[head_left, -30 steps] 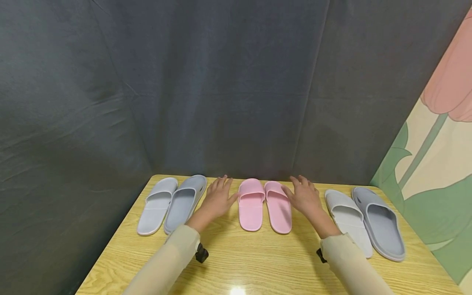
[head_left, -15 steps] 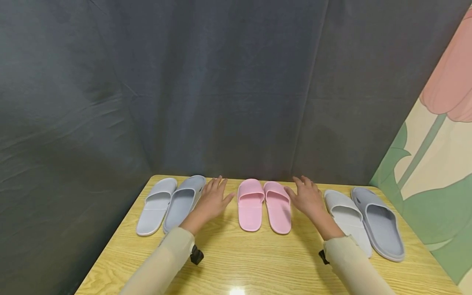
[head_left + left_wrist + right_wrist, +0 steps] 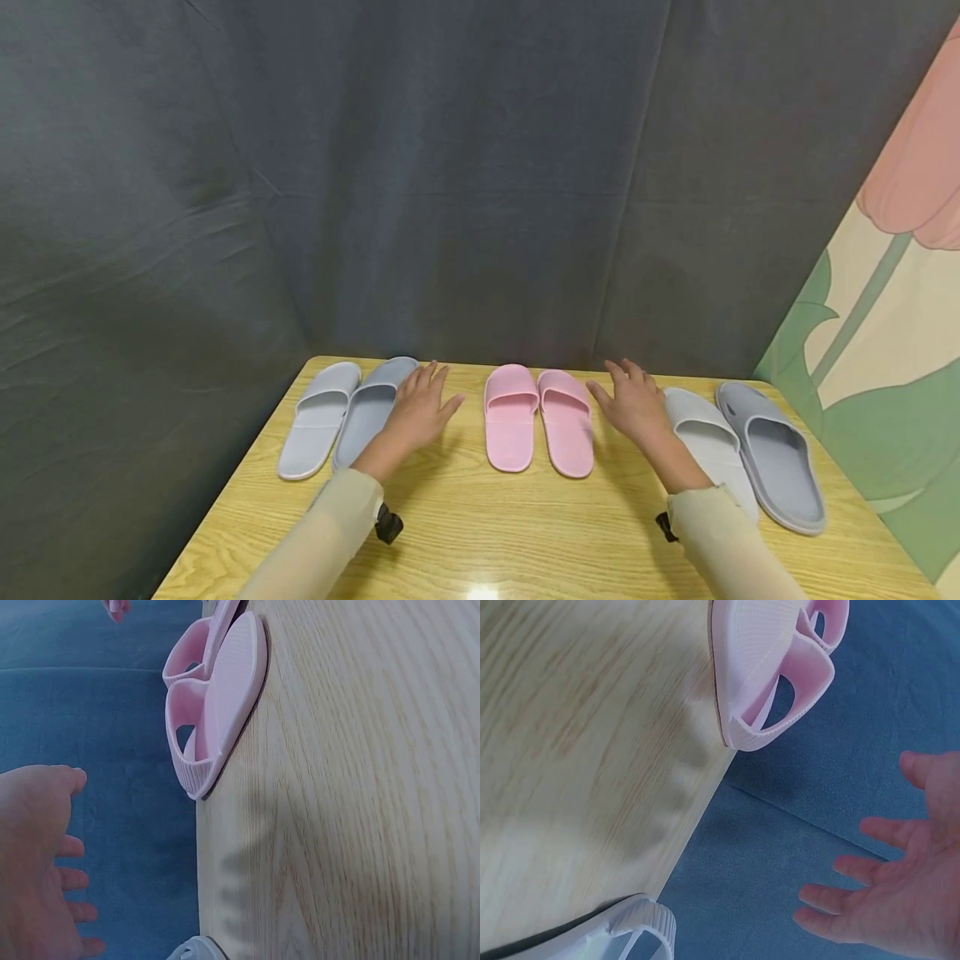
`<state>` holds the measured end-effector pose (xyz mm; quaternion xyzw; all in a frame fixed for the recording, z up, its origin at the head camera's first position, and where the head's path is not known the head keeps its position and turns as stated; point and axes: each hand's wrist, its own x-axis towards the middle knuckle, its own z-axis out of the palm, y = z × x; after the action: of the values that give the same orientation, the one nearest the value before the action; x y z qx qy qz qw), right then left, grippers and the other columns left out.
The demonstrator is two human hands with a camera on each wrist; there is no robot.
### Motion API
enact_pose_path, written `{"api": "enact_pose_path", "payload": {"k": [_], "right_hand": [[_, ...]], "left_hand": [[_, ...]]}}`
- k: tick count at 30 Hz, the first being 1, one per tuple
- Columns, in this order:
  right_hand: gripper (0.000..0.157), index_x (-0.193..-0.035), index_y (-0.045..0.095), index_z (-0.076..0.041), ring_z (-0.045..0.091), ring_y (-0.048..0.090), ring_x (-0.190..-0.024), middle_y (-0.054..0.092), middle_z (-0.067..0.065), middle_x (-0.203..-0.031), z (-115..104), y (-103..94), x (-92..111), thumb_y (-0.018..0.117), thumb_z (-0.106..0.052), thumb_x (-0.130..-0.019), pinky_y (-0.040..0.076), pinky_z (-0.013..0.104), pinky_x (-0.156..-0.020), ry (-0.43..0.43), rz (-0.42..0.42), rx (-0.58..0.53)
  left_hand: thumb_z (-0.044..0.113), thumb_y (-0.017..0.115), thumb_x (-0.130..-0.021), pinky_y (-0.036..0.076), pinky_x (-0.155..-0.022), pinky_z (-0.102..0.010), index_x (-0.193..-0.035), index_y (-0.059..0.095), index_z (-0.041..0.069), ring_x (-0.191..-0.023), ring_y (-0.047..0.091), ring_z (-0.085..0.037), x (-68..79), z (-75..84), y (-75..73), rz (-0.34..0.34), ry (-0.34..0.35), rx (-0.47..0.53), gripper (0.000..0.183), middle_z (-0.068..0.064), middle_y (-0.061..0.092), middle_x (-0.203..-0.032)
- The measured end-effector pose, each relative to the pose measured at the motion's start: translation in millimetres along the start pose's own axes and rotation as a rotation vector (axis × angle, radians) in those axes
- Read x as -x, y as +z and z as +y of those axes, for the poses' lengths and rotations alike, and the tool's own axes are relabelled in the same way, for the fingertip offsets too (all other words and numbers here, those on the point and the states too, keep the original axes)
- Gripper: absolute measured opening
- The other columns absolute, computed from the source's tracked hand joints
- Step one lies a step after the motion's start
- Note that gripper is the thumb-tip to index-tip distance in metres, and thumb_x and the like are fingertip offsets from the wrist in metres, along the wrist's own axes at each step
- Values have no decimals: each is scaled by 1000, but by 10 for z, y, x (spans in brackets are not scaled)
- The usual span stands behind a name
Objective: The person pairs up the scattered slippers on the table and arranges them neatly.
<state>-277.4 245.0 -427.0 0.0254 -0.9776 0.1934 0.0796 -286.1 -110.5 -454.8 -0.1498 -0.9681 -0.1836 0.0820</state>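
Note:
Two pink slippers, the left one (image 3: pixel 510 425) and the right one (image 3: pixel 567 429), lie side by side at the middle of the table's far side. My left hand (image 3: pixel 417 410) hovers between them and a blue-grey slipper (image 3: pixel 367 421), its fingers spread and holding nothing. In the left wrist view that hand (image 3: pixel 37 862) is apart from the table. On the other side my right hand (image 3: pixel 636 408) hovers between the pink pair and a ribbed white slipper (image 3: pixel 708 446), fingers spread. The right wrist view shows the palm of that hand (image 3: pixel 907 885) bare.
A pale slipper (image 3: pixel 321 421) lies at the far left, beside the blue-grey one. At the right end a grey slipper (image 3: pixel 776 458) lies against the white one. A dark curtain (image 3: pixel 480 183) hangs behind the wooden table (image 3: pixel 487 533); a painted wall (image 3: pixel 885 375) borders the right.
My hands have moved apart: the left went leftward, away from the pink slippers, and the right went rightward. None of the slippers has visibly moved.

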Motion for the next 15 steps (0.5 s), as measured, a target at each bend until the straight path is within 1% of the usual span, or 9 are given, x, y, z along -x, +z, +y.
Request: {"api": "enact_pose_path", "payload": {"k": [8,15], "right_hand": [[66,-152,39,1,61,27,-138,28,35,-155,52,-6,4,50,-43,-104,25,75,-106,-2,9,7],[66,-152,39,1,62,27,-137,27,35,-156,97,-5,26,49,-44,-104,25,75,-106,9,-1,11]], "left_hand": [[46,51,-104,21,-116,-64,-154,39,4,-149,22,-46,20,-29,-18,-2,-21,19,66,-24,30,-160],[46,52,-104,22,-117,-63,-153,40,4,-148,25,-46,32,-78,-28,20,-29,-1,66,-25,32,-159]]}}
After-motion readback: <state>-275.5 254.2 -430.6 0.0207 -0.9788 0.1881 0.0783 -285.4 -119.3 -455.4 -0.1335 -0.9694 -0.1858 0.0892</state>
